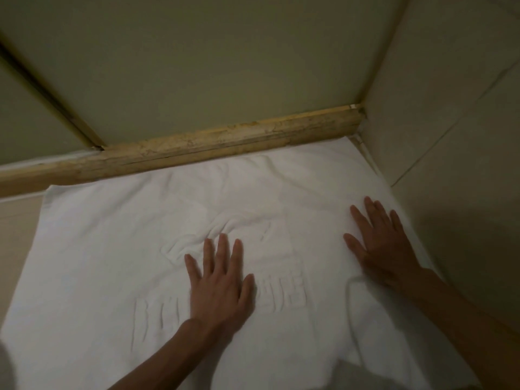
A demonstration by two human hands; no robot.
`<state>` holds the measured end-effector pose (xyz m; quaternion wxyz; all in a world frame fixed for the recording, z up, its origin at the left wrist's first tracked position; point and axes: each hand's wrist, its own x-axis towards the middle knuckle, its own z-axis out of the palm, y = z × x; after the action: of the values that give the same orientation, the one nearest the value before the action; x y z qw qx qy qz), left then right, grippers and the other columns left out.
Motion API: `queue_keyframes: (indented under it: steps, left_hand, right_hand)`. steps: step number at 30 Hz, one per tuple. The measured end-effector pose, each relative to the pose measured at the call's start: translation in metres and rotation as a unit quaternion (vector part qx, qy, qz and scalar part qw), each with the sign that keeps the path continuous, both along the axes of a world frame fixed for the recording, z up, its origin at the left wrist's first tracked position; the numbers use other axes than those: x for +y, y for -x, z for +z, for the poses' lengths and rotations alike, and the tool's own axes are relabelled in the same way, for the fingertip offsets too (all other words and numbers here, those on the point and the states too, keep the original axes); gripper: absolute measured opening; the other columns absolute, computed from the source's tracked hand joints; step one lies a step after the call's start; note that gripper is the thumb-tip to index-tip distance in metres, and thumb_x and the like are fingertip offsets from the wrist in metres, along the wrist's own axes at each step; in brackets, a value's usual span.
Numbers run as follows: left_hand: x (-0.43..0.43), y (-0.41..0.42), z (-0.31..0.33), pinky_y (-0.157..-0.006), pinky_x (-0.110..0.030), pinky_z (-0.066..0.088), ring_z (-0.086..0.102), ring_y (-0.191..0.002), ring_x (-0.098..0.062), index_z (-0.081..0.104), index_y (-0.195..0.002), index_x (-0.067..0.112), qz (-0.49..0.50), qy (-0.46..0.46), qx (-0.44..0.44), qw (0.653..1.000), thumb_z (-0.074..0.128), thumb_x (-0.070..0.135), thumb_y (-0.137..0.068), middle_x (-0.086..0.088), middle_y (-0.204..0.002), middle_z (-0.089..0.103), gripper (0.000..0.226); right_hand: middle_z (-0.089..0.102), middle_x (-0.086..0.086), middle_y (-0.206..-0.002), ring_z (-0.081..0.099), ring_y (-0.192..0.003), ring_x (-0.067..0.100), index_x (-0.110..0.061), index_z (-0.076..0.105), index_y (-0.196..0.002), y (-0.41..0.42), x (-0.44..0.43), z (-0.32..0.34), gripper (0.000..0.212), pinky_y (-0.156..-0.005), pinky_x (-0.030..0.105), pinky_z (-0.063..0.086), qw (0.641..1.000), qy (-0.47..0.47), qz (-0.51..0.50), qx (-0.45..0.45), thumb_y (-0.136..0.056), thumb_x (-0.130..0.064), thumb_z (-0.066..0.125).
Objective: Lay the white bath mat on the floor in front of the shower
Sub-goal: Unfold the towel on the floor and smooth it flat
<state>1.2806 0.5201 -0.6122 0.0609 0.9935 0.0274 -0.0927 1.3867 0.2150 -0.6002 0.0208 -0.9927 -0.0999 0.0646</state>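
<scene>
The white bath mat (112,249) lies spread on the floor, its far edge along the worn tan shower threshold (197,144). Raised lettering and a few wrinkles show near its middle. My left hand (222,285) presses flat on the mat's centre with straight, spread fingers. Near the right edge of the mat, my right hand (380,246) also lies flat with its fingers straight. A fold of the mat bulges by my right wrist.
Behind the threshold stands the shower's glass panel (211,66), with a metal frame post (47,88) at the left. A tiled wall (450,122) closes the right side against the mat. Beige floor tile (17,229) shows at the left.
</scene>
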Motion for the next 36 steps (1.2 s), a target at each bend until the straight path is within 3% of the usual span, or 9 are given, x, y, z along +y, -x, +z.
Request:
queue_keyframes:
  steps: [4,7,14,20,26,31,36]
  left_hand:
    - [0.008,-0.032,0.005,-0.112,-0.057,-0.020,-0.030,-0.143,-0.028,-0.017,-0.151,0.027,-0.003,0.012,-0.031,0.999,0.002,0.060,-0.090,-0.006,-0.158,-0.023,0.072]
    - [0.010,-0.065,0.006,-0.112,-0.058,-0.018,-0.032,-0.141,-0.028,-0.025,-0.147,0.029,-0.003,0.004,-0.033,0.999,-0.001,0.062,-0.088,-0.005,-0.157,-0.027,0.072]
    - [0.006,-0.107,-0.005,-0.110,-0.058,-0.022,-0.030,-0.142,-0.029,-0.017,-0.150,0.031,0.031,-0.018,-0.021,0.999,-0.004,0.068,-0.085,-0.005,-0.158,-0.024,0.076]
    - [0.003,-0.103,-0.011,-0.111,-0.057,-0.019,-0.033,-0.141,-0.027,-0.027,-0.145,0.037,0.052,0.005,-0.016,0.998,-0.013,0.071,-0.081,-0.001,-0.157,-0.028,0.074]
    - [0.005,-0.101,-0.009,-0.113,-0.056,-0.016,-0.032,-0.142,-0.027,-0.023,-0.148,0.036,0.038,0.010,-0.020,0.999,-0.007,0.069,-0.082,-0.001,-0.157,-0.027,0.075]
    - [0.006,-0.101,-0.011,-0.114,-0.057,-0.014,-0.031,-0.142,-0.027,-0.022,-0.148,0.036,0.036,0.014,-0.023,0.999,-0.003,0.068,-0.083,0.000,-0.157,-0.027,0.075]
    - [0.006,-0.102,-0.012,-0.112,-0.055,-0.019,-0.028,-0.144,-0.027,-0.019,-0.149,0.036,0.043,0.011,-0.027,0.999,0.000,0.067,-0.083,0.000,-0.159,-0.023,0.075]
  right_hand:
    - [-0.009,0.009,-0.160,-0.008,-0.147,0.022,-0.022,0.002,-0.152,-0.024,0.038,0.015,0.069,-0.118,0.039,-0.008,0.999,0.007,0.044,0.009,-0.096,-0.055,0.025]
    - [-0.006,0.009,-0.160,-0.007,-0.147,0.022,-0.022,0.004,-0.152,-0.036,0.079,0.024,0.070,-0.118,0.039,-0.008,0.995,-0.020,0.093,-0.012,-0.095,-0.054,0.026]
    - [-0.008,0.011,-0.160,-0.008,-0.147,0.026,-0.017,-0.001,-0.152,-0.057,0.150,0.012,0.068,-0.119,0.043,-0.004,0.986,-0.018,0.166,0.007,-0.098,-0.049,0.025]
    - [-0.009,0.007,-0.160,-0.011,-0.147,0.025,-0.019,-0.001,-0.152,-0.067,0.168,-0.011,0.062,-0.119,0.044,-0.007,0.978,-0.003,0.210,0.014,-0.099,-0.046,0.016]
    - [-0.003,0.003,-0.161,-0.005,-0.148,0.020,-0.026,0.005,-0.152,-0.083,0.131,-0.020,0.073,-0.119,0.044,-0.001,0.984,-0.010,0.178,-0.001,-0.088,-0.061,0.002]
    - [-0.007,0.000,-0.161,-0.007,-0.147,0.018,-0.028,0.000,-0.152,-0.108,0.073,-0.020,0.064,-0.118,0.040,-0.003,0.993,0.026,0.112,-0.006,-0.096,-0.055,0.015]
    - [-0.012,0.000,-0.160,-0.010,-0.147,0.018,-0.025,-0.005,-0.151,-0.123,0.031,-0.017,0.064,-0.119,0.038,-0.003,0.999,0.039,0.032,0.017,-0.097,-0.051,0.018]
